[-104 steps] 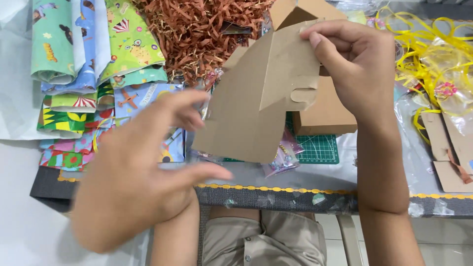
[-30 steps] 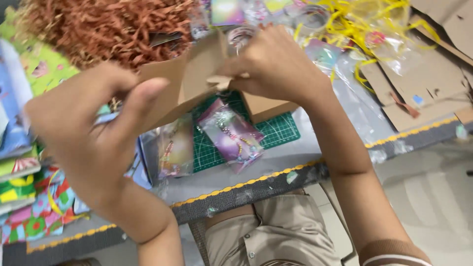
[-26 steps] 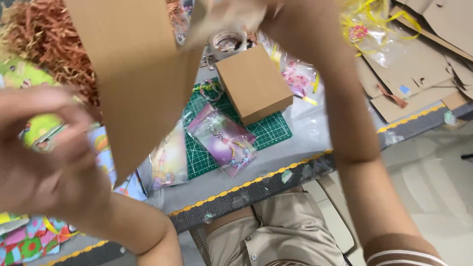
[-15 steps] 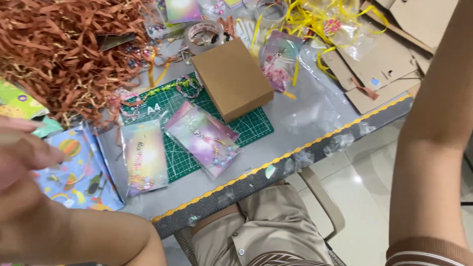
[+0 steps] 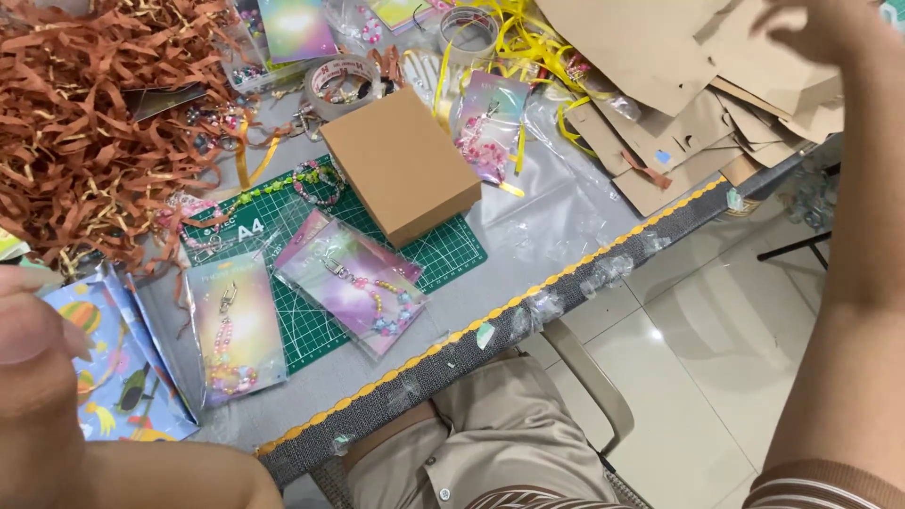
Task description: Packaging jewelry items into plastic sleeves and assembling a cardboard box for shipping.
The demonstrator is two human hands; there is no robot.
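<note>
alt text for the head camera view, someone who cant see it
A closed brown cardboard box sits on a green cutting mat beside two bagged beaded keychains, on a cluttered craft table. The right hand reaches over flat cardboard blanks; the left hand is blurred, near patterned paper.

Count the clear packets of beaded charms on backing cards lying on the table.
4 at least: two on the green cutting mat, packets and; one right of the brown box; one at top. Others may hide under the shredded paper.

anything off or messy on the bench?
Yes. Brown paper shred sprawls loose over the left side, onto the cutting mat. The box sits askew, half off the mat. Flat cardboard blanks lie in a ragged heap, some overhanging the table edge.
</note>
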